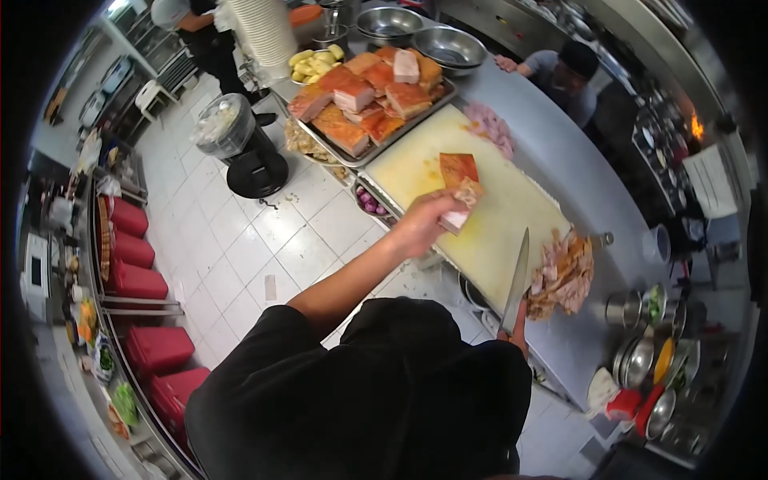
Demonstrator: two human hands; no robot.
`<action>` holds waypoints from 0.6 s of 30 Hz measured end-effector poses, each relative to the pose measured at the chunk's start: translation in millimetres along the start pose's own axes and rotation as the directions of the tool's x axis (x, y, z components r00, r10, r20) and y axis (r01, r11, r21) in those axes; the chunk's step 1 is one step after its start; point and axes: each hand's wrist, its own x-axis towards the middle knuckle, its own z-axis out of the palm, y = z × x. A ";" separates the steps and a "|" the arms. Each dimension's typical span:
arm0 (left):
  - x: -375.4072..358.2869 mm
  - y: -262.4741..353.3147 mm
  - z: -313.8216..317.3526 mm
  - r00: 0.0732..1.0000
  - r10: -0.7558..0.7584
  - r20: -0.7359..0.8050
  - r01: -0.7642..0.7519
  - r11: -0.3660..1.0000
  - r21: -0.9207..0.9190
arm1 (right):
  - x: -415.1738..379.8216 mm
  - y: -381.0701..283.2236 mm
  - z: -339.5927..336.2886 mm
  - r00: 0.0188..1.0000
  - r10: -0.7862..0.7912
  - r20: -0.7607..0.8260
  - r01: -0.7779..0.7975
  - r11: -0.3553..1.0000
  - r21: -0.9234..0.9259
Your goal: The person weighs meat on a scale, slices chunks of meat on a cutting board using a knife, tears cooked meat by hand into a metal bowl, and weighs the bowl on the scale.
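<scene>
My left hand [428, 220] is closed on a chunk of roast pork belly [454, 219] over the yellowed cutting board [400, 170]. Just past it, a crisp-skinned block of pork belly [458, 166] overlaps the held chunk in this view. Low at the board's near right side, my right hand [518, 330] grips a long chef's knife [516, 280], its blade angled up across the board's edge. A heap of chopped pork [564, 274] lies to the right of the blade.
A tray [384, 152] piled with roast pork blocks stands at the board's far left. Pink meat slices [490, 128] lie behind the board. Steel bowls [450, 46] sit farther back. Across the counter is a person [564, 76], near a stove flame [697, 126].
</scene>
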 end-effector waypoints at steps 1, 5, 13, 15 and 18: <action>-0.6 13.7 -7.3 0.997 0.063 -0.049 -0.061 0.997 0.053 | 4.5 -0.9 0.3 1.000 -0.019 -0.001 0.019 1.000 0.001; -6.1 58.3 -37.0 0.897 0.334 -0.290 -0.262 0.930 0.259 | 11.9 0.2 4.4 0.999 -0.042 0.009 0.042 0.999 0.012; -2.8 106.3 -75.9 0.779 0.489 -0.392 -0.340 0.855 0.392 | 10.9 5.5 12.1 1.000 -0.019 0.021 0.018 0.999 0.047; 14.9 127.5 -76.8 0.703 0.594 -0.392 -0.357 0.770 0.528 | 11.2 11.1 14.6 1.000 -0.010 0.027 0.008 0.998 0.057; 55.0 169.8 -88.0 0.616 0.728 -0.302 -0.333 0.588 0.737 | 8.3 18.8 19.2 0.999 0.020 0.032 -0.022 0.998 0.062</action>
